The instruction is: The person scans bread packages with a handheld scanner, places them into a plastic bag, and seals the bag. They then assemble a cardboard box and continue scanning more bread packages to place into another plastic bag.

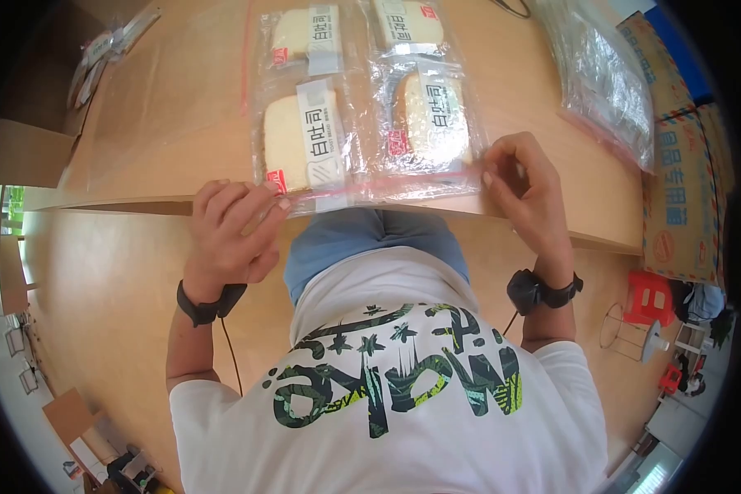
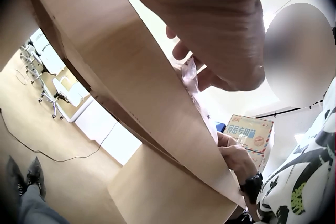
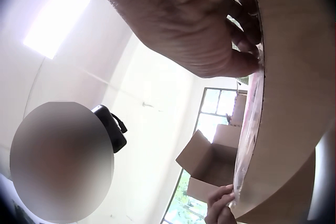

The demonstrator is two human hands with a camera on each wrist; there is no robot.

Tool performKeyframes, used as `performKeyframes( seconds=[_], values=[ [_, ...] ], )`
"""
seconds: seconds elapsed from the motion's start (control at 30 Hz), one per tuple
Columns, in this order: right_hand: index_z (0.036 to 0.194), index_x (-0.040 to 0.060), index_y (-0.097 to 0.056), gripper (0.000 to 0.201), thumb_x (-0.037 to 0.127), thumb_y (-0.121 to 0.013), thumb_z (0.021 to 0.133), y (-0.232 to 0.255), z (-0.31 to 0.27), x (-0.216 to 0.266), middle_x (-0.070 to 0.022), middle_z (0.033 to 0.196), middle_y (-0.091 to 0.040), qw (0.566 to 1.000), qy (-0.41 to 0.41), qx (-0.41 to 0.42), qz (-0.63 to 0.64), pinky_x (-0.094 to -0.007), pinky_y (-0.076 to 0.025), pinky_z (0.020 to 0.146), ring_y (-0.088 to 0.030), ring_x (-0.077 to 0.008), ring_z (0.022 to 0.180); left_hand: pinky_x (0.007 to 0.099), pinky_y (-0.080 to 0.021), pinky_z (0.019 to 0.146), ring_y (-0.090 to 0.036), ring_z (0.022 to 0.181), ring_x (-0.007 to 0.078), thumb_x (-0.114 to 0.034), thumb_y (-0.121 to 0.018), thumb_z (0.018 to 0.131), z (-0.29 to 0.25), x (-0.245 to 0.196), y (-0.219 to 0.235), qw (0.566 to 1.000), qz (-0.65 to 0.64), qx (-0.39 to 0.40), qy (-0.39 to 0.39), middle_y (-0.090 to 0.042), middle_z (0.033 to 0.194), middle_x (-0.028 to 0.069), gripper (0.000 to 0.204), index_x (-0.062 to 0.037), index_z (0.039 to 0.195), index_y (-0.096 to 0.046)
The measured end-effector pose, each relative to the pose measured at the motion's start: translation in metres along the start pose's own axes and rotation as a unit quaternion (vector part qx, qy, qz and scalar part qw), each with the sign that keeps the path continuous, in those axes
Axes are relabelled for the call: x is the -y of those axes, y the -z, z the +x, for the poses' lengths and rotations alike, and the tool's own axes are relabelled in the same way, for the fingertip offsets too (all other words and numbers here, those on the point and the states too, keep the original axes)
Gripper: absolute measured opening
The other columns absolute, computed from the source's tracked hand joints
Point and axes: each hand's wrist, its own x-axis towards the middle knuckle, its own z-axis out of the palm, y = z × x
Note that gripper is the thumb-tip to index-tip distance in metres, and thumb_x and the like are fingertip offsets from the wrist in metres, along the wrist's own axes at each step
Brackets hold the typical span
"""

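A large clear zip bag (image 1: 360,152) lies flat on the table with its pink-red zip strip (image 1: 387,183) along the front edge. Inside it are several wrapped slices of white toast (image 1: 286,136), each with a white label and a small red mark. At the bag's left front corner, my left hand (image 1: 235,230) grips the edge with curled fingers. My right hand (image 1: 528,185) pinches the right end of the strip between thumb and forefinger. From the left wrist, crumpled plastic (image 2: 190,74) shows at the left fingertips. The right wrist view has the bag's edge (image 3: 247,129) running between both hands.
Another clear bag with a red strip (image 1: 245,62) lies to the left on the wooden table (image 1: 165,123). An open cardboard box (image 1: 29,152) stands at far left. To the right are a stack of clear bags (image 1: 605,90) and printed cartons (image 1: 683,198).
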Motion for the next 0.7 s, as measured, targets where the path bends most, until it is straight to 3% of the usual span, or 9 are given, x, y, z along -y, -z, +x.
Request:
performKeyframes(
  seconds=[0.1, 0.17, 0.27, 0.37, 0.47, 0.57, 0.63, 0.67, 0.7],
  values=[
    [0.094, 0.0081, -0.064, 0.026, -0.002, -0.067, 0.070, -0.003, 0.001, 0.001, -0.0080, 0.103, -0.059, 0.975, 0.147, -0.034, -0.162, -0.0367, -0.044, 0.082, -0.054, -0.0268, 0.099, 0.0418, -0.039, 0.095, -0.057, 0.103, 0.0245, -0.009, -0.069, 0.075, -0.006, -0.001, -0.013, 0.999, 0.037, -0.032, -0.004, -0.063, 0.114, 0.0029, 0.022, -0.0139, 0.096, -0.066],
    [0.098, 0.0115, -0.065, 0.033, 0.000, -0.068, 0.068, -0.003, 0.000, 0.009, -0.0080, 0.109, -0.058, 0.928, 0.233, -0.028, -0.290, -0.0404, -0.043, 0.085, -0.052, -0.0300, 0.105, 0.0430, -0.036, 0.099, -0.058, 0.107, 0.0253, -0.011, -0.068, 0.080, -0.002, 0.004, -0.017, 0.997, 0.044, -0.055, -0.022, -0.064, 0.114, 0.0028, 0.016, -0.0135, 0.095, -0.064],
    [0.104, 0.0127, -0.065, 0.039, 0.004, -0.069, 0.066, -0.010, 0.002, 0.009, -0.0092, 0.112, -0.058, 0.910, 0.298, -0.060, -0.281, -0.0427, -0.043, 0.085, -0.053, -0.0313, 0.104, 0.0441, -0.036, 0.099, -0.059, 0.105, 0.0252, -0.014, -0.068, 0.082, 0.016, 0.004, -0.008, 0.997, -0.024, -0.072, 0.004, -0.066, 0.110, 0.0024, 0.011, -0.0132, 0.092, -0.063],
    [0.108, 0.0092, -0.064, 0.041, 0.006, -0.069, 0.067, -0.029, 0.000, 0.028, -0.0116, 0.115, -0.058, 0.916, 0.358, -0.074, -0.163, -0.0426, -0.044, 0.085, -0.053, -0.0325, 0.103, 0.0444, -0.035, 0.100, -0.061, 0.101, 0.0249, -0.014, -0.067, 0.083, 0.049, -0.006, 0.002, 0.994, -0.081, -0.072, 0.015, -0.067, 0.103, 0.0030, 0.011, -0.0126, 0.093, -0.061],
    [0.115, 0.0056, -0.061, 0.045, 0.010, -0.068, 0.070, -0.052, 0.004, 0.046, -0.0138, 0.114, -0.058, 0.930, 0.346, -0.035, -0.116, -0.0407, -0.047, 0.085, -0.054, -0.0316, 0.102, 0.0430, -0.034, 0.100, -0.063, 0.097, 0.0246, -0.015, -0.067, 0.083, 0.070, -0.007, -0.002, 0.984, -0.155, -0.083, -0.008, -0.067, 0.098, 0.0030, 0.013, -0.0126, 0.094, -0.059],
    [0.119, 0.0056, -0.059, 0.046, 0.013, -0.065, 0.073, -0.060, 0.017, 0.045, -0.0145, 0.112, -0.058, 0.929, 0.347, -0.069, -0.111, -0.0382, -0.049, 0.083, -0.056, -0.0310, 0.099, 0.0424, -0.040, 0.092, -0.064, 0.089, 0.0249, -0.015, -0.070, 0.081, 0.091, -0.014, -0.002, 0.979, -0.177, -0.090, -0.048, -0.066, 0.092, 0.0034, 0.019, -0.0125, 0.096, -0.058],
    [0.120, 0.0064, -0.058, 0.045, 0.013, -0.062, 0.075, -0.054, 0.029, 0.034, -0.0138, 0.112, -0.059, 0.914, 0.375, -0.091, -0.124, -0.0361, -0.051, 0.079, -0.059, -0.0294, 0.096, 0.0448, -0.045, 0.086, -0.065, 0.084, 0.0277, -0.011, -0.068, 0.084, 0.106, -0.021, 0.003, 0.973, -0.198, -0.095, -0.066, -0.066, 0.091, 0.0070, 0.014, -0.0091, 0.092, -0.056],
    [0.119, 0.0066, -0.059, 0.046, 0.012, -0.064, 0.074, -0.047, 0.027, 0.033, -0.0138, 0.112, -0.060, 0.921, 0.366, -0.063, -0.114, -0.0362, -0.052, 0.077, -0.061, -0.0293, 0.095, 0.0460, -0.047, 0.082, -0.065, 0.081, 0.0290, -0.009, -0.066, 0.085, 0.115, -0.026, 0.004, 0.969, -0.213, -0.099, -0.079, -0.066, 0.090, 0.0088, 0.012, -0.0074, 0.090, -0.055],
    [0.119, 0.0069, -0.060, 0.047, 0.011, -0.066, 0.072, -0.039, 0.023, 0.033, -0.0139, 0.112, -0.061, 0.928, 0.356, -0.037, -0.106, -0.0363, -0.053, 0.076, -0.062, -0.0292, 0.093, 0.0436, -0.050, 0.070, -0.065, 0.080, 0.0301, -0.013, -0.072, 0.081, 0.120, -0.027, 0.008, 0.968, -0.218, -0.081, -0.093, -0.066, 0.088, 0.0093, 0.019, -0.0072, 0.090, -0.056]
  ],
)
